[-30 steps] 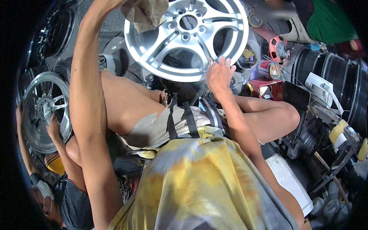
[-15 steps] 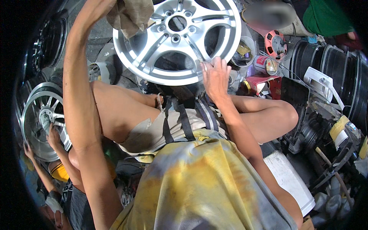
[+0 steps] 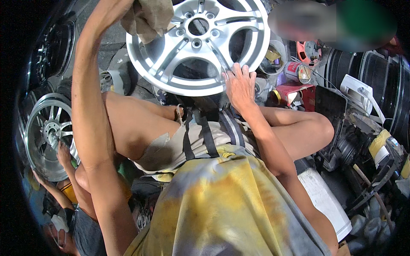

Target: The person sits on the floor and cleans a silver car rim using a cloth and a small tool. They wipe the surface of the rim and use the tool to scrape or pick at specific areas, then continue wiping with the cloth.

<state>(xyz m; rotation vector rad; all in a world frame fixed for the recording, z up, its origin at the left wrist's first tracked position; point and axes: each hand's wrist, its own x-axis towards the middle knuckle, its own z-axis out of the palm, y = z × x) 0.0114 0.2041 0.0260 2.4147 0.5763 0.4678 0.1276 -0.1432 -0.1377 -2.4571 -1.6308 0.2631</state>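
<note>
A silver spoked wheel rim [image 3: 192, 87] lies face up beyond my crossed legs, its far edge cut off by the top of the view. My right hand [image 3: 241, 87] grips its near right lip, with the fingers laid over the edge and the thumb to the left. My left arm reaches far up along the left side. At the top edge my left hand [image 3: 128, 5], only partly in view, is closed on a crumpled brown sheet [image 3: 149, 21], paper or cloth, over the rim's left part. Its fingers are mostly hidden by the sheet and the frame edge.
At left a co-worker's hand [image 3: 63, 154] works at another silver rim [image 3: 32, 147]. A white bucket [image 3: 279, 64], a tin can [image 3: 294, 71] and a red container [image 3: 303, 91] stand right of my rim. Dark rims [image 3: 365, 70] stack farther right. A white box [image 3: 324, 200] sits beside my right arm.
My left hand and the brown sheet have shifted slightly right. My right hand stays at the same lip, its fingers a little straighter. The co-worker's hands have moved slightly on the other rim.
</note>
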